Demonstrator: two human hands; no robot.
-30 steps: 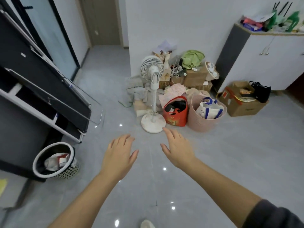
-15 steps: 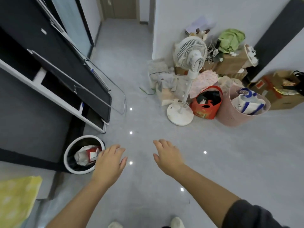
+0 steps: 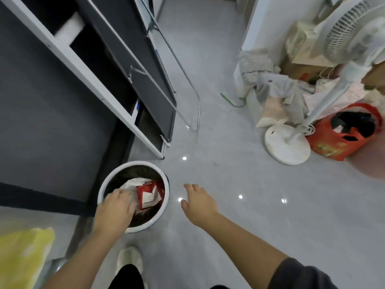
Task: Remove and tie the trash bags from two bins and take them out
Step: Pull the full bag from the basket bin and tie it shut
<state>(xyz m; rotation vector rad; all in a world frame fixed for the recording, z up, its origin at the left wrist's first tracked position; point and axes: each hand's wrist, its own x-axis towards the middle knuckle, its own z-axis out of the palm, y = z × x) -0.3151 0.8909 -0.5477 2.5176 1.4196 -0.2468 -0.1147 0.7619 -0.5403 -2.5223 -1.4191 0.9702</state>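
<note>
the view has swung down and closer since a moment ago, and the left hand (image 3: 114,209), then hovering beside the bin, now reaches into the white-rimmed bin (image 3: 104,184) on the grey floor (image 3: 250,226), fingers down on the near left edge of its black trash bag (image 3: 133,170); whether that grip has closed on the liner cannot be told. the right hand (image 3: 198,202) hangs just right of the bin, apart from it, fingers loosely spread and its grip released. inside the bag lie white paper (image 3: 133,183) and a red-and-white carton (image 3: 149,196). the bin stands at the foot of a dark cabinet (image 3: 41,101). well apart to the right, a white pedestal fan (image 3: 288,146) stands touching a red bag (image 3: 337,142) of dark items. a yellow bag (image 3: 23,255) shows at lower left.
</note>
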